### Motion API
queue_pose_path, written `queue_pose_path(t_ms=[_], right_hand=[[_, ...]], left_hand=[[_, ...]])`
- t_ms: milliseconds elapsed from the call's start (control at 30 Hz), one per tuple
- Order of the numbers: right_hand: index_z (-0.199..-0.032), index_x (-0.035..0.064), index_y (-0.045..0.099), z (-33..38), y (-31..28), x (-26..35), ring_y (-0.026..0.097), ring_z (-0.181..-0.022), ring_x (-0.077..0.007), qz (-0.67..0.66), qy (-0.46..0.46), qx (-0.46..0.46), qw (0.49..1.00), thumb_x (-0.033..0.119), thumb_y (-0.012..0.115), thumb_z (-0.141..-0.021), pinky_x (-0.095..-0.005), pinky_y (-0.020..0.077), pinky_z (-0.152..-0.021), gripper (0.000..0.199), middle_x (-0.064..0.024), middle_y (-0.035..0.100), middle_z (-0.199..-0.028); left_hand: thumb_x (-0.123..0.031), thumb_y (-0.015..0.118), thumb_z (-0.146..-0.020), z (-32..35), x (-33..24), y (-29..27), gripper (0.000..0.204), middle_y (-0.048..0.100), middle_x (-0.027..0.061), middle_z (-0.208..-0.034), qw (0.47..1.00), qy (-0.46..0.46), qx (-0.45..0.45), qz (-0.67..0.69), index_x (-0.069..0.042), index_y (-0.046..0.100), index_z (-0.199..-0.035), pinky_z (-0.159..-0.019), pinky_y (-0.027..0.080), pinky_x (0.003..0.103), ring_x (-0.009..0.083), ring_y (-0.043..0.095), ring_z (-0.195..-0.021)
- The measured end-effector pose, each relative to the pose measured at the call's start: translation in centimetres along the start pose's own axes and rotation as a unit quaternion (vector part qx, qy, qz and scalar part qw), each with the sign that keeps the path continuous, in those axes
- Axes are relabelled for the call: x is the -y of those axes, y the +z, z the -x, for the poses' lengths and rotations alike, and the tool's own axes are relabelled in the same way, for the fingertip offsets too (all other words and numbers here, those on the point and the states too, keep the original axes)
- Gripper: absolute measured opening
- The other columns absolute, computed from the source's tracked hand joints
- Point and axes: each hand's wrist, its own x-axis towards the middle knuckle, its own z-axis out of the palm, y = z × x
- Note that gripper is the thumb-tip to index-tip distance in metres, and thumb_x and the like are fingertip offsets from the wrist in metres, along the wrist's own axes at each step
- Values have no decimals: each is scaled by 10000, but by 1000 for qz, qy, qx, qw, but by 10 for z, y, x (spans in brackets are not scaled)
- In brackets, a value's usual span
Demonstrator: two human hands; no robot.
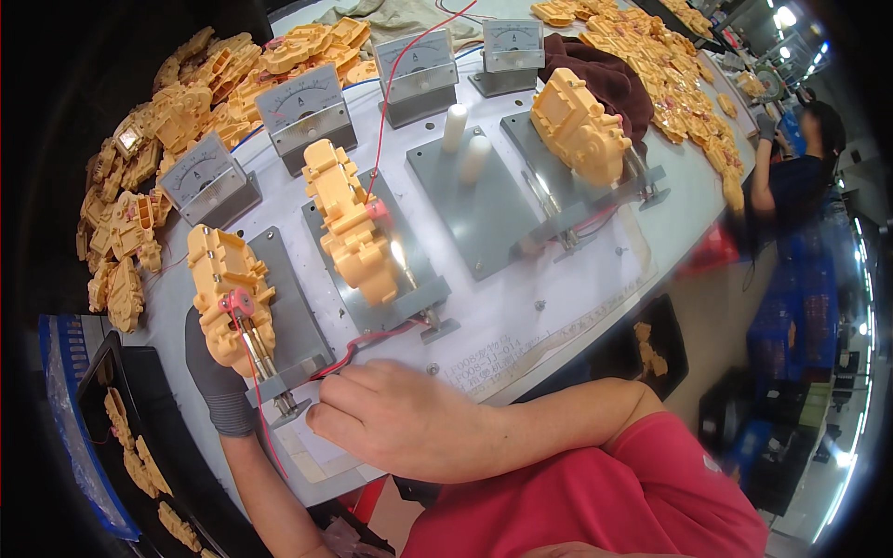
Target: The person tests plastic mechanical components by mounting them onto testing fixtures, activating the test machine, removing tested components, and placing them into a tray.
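Observation:
My left hand, in a grey glove, lies against the left side of a yellow plastic gear housing on the leftmost grey fixture plate; the housing hides its fingers. Bare and with curled fingers, my right hand is beside the small metal push clamp at that fixture's front edge. What its fingertips hold, if anything, is hidden. A pink part with a red wire sits on the housing, above two shiny metal pins. Red wires run past my right knuckles.
More yellow housings sit on the second fixture and the far-right fixture. Between them, a grey plate bears two white posts. Several analog meters stand behind. Housings pile up at left and back right. Another person works at right.

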Motion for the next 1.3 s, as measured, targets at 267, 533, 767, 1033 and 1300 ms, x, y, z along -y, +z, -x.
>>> queue_pose_path(t_ms=[267, 533, 767, 1033, 1300], right_hand=[[-1008, 27, 608, 1, -2, -3, 586, -840, -272, -39, 3, -7, 999, 101, 590, -845, -377, 486, -733, 181, -93, 519, -904], [-1056, 26, 620, 2, -5, -4, 591, -856, -273, -53, 2, 1, 999, 101, 603, -851, -377, 487, -739, 218, -92, 543, -933], [-965, 29, 568, 2, -7, -3, 590, -922, -251, -37, -4, 11, 999, 120, 584, -830, -363, 493, -838, 164, -99, 553, -952], [-1071, 29, 631, 2, -6, -4, 587, -847, -253, -44, -4, -2, 999, 106, 610, -857, -367, 481, -740, 228, -77, 544, -930], [-991, 58, 639, 3, -7, -6, 583, -815, -259, -33, -5, 20, 999, 101, 644, -849, -379, 481, -724, 148, -75, 542, -886]], left_hand=[[-231, 555, -1049, 2, -12, 10, 486, 582, 62, -1362, 999, 0, 3, 38, -45, 427, -1479, -1001, 521, 288, 166, 622, -1176], [-259, 509, -1074, -10, -44, -5, 388, 622, 138, -1263, 961, 5, 66, 269, -32, 489, -1388, -954, 598, 443, 268, 668, -1096], [-248, 538, -1057, -23, -15, -16, 410, 621, 111, -1264, 937, -32, 125, 326, -43, 485, -1407, -905, 586, 363, 212, 661, -1069], [-169, 577, -999, 14, -78, 42, 441, 628, 131, -1301, 998, 19, -26, 46, -23, 517, -1410, -979, 527, 353, 220, 636, -1140], [-91, 617, -941, 34, -181, 111, 485, 635, 152, -1338, 997, 53, -50, -17, -2, 549, -1413, -1052, 468, 342, 227, 610, -1211]])
